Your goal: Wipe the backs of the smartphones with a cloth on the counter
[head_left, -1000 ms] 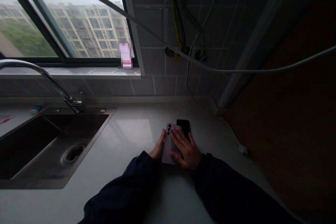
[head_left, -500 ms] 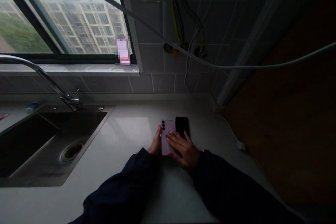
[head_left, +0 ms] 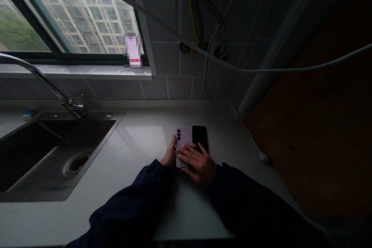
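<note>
A pale purple phone with several dark camera lenses is back side up, low over or on the white countertop. My left hand grips it along its left edge, thumb up the side. Across the lower half of its back lies my right hand, fingers stretched out and nearly flat. A small greyish patch shows under those fingertips; what it is, I cannot make out. Just right of the purple phone lies a black phone, its lower part hidden behind my right fingers.
To the left is a steel sink with a chrome faucet. A white cable hangs across the view, and a white plug lies near the counter's right edge. A blurred pink-white item stands on the windowsill.
The whole view has shifted slightly up and left. My right fingers have slid a little lower and further left on the purple phone. My left hand keeps its grip.
</note>
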`<action>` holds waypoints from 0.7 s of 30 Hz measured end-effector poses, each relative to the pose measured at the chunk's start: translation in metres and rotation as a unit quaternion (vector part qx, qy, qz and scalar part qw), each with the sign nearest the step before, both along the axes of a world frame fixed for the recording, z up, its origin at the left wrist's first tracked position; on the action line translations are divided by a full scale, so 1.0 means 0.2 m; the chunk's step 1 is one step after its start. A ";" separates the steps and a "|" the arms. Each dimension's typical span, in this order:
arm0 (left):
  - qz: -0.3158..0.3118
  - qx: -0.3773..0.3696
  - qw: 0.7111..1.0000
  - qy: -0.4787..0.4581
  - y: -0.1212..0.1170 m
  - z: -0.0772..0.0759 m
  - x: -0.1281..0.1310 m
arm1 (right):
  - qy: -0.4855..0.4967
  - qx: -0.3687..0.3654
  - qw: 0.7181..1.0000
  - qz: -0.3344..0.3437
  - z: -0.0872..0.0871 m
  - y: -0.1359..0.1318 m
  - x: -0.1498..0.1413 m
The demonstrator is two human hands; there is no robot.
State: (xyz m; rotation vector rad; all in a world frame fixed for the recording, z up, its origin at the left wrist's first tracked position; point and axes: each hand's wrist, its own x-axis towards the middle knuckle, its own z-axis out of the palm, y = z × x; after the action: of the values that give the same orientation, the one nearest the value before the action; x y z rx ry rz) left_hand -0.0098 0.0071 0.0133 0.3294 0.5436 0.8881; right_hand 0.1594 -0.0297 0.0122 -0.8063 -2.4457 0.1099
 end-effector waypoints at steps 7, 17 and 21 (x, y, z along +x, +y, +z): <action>0.033 -0.010 0.999 -0.016 0.00 0.00 0.00 | -0.004 -0.030 0.999 -0.027 -0.06 0.06 0.04; 0.043 0.059 0.997 0.031 0.01 -0.06 0.02 | 0.200 -0.089 0.975 -0.046 -0.01 0.08 0.06; 0.060 0.123 0.986 0.092 0.02 -0.08 0.03 | 0.245 -0.156 0.946 -0.146 0.06 0.06 0.06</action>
State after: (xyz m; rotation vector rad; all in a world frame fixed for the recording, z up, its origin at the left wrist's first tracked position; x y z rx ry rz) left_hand -0.0047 0.0117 -0.0031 0.6123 0.6301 1.0507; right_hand 0.1716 -0.0180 0.0236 -1.1164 -1.8415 0.5306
